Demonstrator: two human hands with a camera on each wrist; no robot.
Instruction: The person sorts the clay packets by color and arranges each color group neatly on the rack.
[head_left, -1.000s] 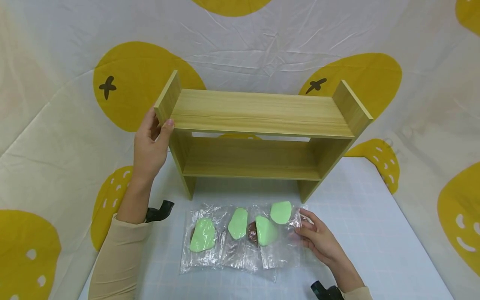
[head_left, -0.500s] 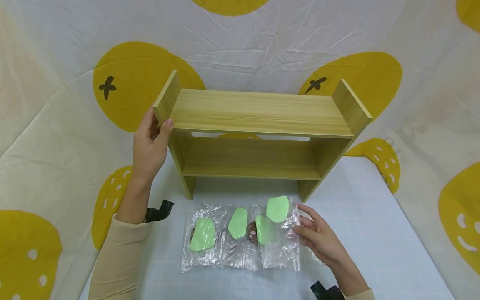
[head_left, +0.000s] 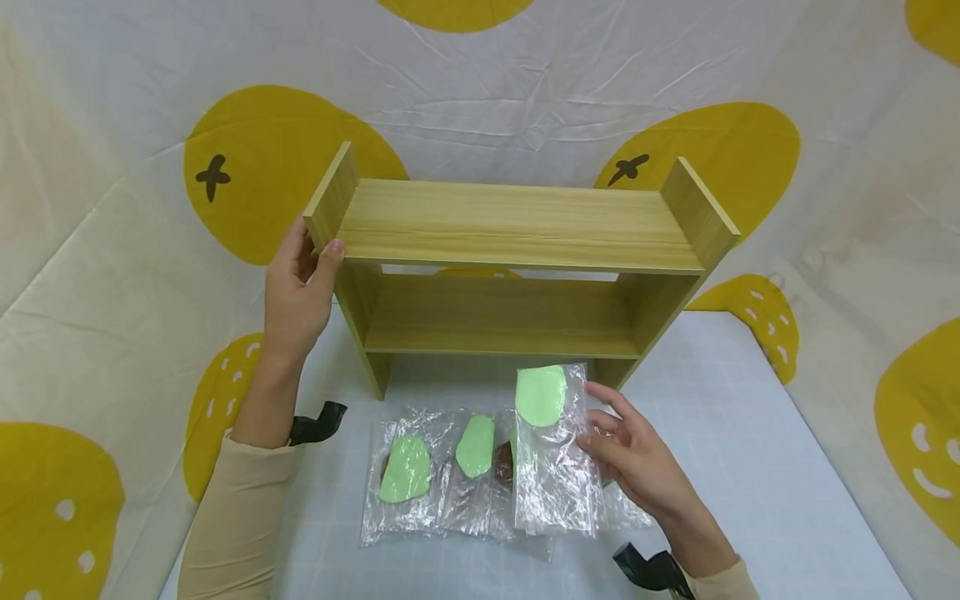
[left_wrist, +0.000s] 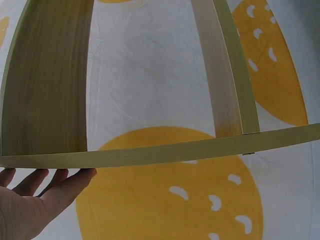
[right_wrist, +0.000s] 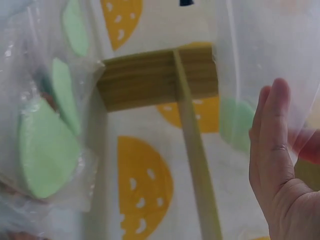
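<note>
A light wooden two-tier shelf [head_left: 517, 229] stands on the table. My left hand [head_left: 300, 287] grips its left side panel, thumb on the front edge; the left wrist view shows the fingers [left_wrist: 47, 182] under the board [left_wrist: 165, 152]. My right hand [head_left: 633, 458] pinches a clear plastic bag with a green label [head_left: 542, 396] and holds it tilted up off the table. In the right wrist view the thumb [right_wrist: 272, 135] lies against the clear bag [right_wrist: 260, 65]. Three more such bags [head_left: 442, 475] lie flat in a row in front of the shelf.
The table has a pale grid mat [head_left: 735, 450]. A white cloth with yellow fruit shapes [head_left: 262, 158] hangs behind and at both sides. Both shelf tiers hold nothing. Black wrist straps [head_left: 318, 421] show on the arms.
My right hand has lifted the rightmost bag off the table and moved it up and slightly left. The left hand stays on the shelf's side panel.
</note>
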